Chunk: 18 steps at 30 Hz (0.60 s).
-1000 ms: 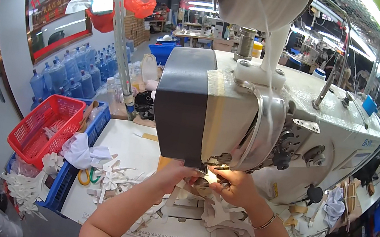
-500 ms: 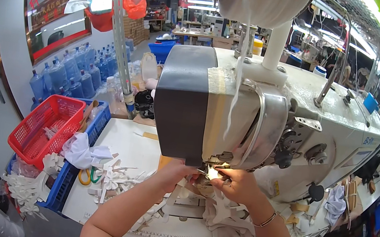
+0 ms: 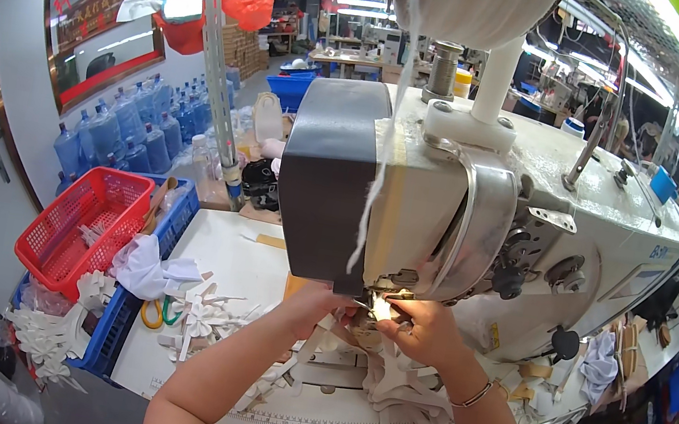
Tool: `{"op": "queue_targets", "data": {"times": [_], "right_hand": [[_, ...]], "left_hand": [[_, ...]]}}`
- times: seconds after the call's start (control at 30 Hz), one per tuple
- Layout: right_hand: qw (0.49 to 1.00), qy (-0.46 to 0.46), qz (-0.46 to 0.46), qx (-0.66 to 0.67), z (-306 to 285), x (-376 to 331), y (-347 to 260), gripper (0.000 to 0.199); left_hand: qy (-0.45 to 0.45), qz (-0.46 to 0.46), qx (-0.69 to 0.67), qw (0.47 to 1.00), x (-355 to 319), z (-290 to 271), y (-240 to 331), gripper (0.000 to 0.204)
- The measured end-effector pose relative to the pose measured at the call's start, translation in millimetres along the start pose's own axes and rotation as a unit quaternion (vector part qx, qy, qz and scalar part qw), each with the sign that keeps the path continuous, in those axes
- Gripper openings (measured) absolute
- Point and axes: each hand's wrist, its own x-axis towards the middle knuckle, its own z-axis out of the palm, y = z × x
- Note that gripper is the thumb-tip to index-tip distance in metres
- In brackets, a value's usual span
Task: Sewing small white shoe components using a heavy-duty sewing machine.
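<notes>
Both hands (image 3: 375, 321) pinch white fabric (image 3: 405, 385) — under needle.

garment workshop | industrial sewing machine (image 3: 481, 227) | fabric pcs (image 3: 197, 314) | more workstations behind (image 3: 366, 55)

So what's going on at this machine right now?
A person sits at a white industrial sewing machine. The left hand and the right hand are together under the machine's head, by the lit needle area, pressing on white fabric pieces. More white cut pieces lie on the table's left, beside a red basket.
</notes>
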Motion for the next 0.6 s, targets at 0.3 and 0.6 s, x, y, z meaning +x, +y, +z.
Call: {"op": "queue_targets", "data": {"times": [0.3, 0.6], "right_hand": [[0.95, 0.166, -0.143, -0.222, 0.6, -26.1, -32.9, 0.043], [0.952, 0.238, -0.131, -0.144, -6.3, 18.0, 27.5, 0.032]], "left_hand": [[0.009, -0.055, -0.022, 0.998, -19.1, 1.7, 4.5, 0.011], [0.069, 0.602, 0.583, 0.542, -36.9, 3.9, -25.7, 0.034]]}}
